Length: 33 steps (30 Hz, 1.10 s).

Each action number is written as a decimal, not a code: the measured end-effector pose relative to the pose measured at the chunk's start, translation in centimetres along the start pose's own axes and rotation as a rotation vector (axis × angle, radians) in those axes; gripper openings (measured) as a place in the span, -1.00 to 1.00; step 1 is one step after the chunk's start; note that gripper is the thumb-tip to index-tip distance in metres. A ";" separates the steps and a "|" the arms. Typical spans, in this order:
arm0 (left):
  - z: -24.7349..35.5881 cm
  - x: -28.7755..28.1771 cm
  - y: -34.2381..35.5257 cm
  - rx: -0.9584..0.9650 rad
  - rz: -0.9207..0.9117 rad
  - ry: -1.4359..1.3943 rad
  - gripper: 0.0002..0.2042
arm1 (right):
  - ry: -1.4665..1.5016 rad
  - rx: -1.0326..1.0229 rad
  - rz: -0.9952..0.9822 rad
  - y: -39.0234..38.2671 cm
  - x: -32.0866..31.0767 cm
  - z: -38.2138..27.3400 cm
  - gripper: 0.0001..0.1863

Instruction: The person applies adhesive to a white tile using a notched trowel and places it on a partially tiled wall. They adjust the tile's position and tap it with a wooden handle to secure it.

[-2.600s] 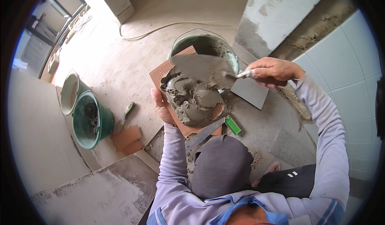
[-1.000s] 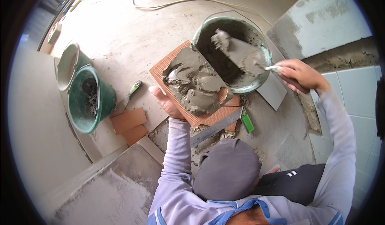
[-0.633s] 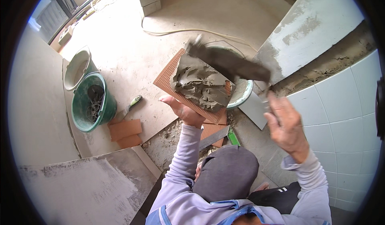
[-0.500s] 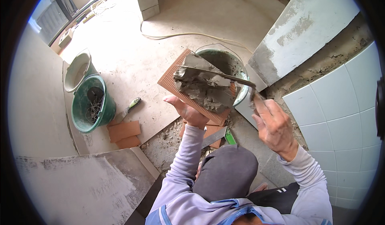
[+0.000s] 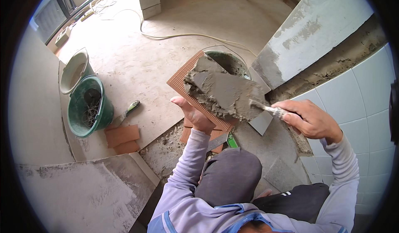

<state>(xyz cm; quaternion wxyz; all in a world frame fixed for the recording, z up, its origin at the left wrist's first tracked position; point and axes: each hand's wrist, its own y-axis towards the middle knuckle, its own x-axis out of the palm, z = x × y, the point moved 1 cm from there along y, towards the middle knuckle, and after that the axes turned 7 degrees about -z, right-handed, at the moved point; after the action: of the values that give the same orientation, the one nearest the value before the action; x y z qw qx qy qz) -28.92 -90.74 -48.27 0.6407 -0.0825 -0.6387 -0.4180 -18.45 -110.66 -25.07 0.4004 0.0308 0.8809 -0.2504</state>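
Note:
My left hand (image 5: 194,115) holds up a reddish-brown tile (image 5: 183,76) from below, its ribbed back facing up and its thumb along the near edge. Thick grey mortar (image 5: 204,64) covers much of that back. In my right hand (image 5: 312,120) is the handle of a trowel (image 5: 232,89), its mortar-smeared blade lying flat over the mortar and hiding part of the tile. A green bucket (image 5: 245,71) with mortar residue stands just beyond the tile, partly covered by it.
Two buckets stand at the left; the green one (image 5: 107,118) holds wire. Near them lie a green-handled scraper (image 5: 132,106) and tile pieces (image 5: 122,136). A pale cable (image 5: 183,36) crosses the floor. White wall tiles (image 5: 345,96) rise at right.
The trowel has turned from edge-on to flat against the mortar. My right hand has moved right and slightly down. My left hand still supports the tile.

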 end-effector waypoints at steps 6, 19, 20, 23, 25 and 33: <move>0.0 -0.6 -0.5 0.028 -0.092 -0.162 -0.15 | -0.098 0.024 -0.148 4.1 -0.8 -2.0 -0.62; 0.4 -3.5 0.1 -0.011 0.030 0.289 -0.10 | 0.067 0.274 -0.367 3.2 -5.0 -4.1 -0.61; 0.4 -3.7 0.1 0.012 0.111 0.588 -0.11 | 0.055 0.315 -0.386 3.2 -4.9 -3.9 -0.61; 0.5 -3.9 0.1 -0.021 0.080 0.078 -0.13 | -0.012 0.369 -0.413 2.0 -4.4 -3.0 -0.60; 0.6 -3.8 0.3 -0.031 0.039 -0.312 -0.15 | -0.124 0.192 -0.351 0.9 -3.4 -1.9 -0.61; 1.3 -2.9 1.9 0.039 0.229 -0.192 -0.28 | -0.114 0.054 -0.066 -1.6 1.9 4.1 -0.60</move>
<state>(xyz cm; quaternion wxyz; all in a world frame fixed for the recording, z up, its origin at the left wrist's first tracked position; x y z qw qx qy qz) -28.20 -87.48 -49.85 0.6217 -0.1819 -0.6913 -0.3201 -17.37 -114.24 -28.04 0.4407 -0.0018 0.8501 -0.2883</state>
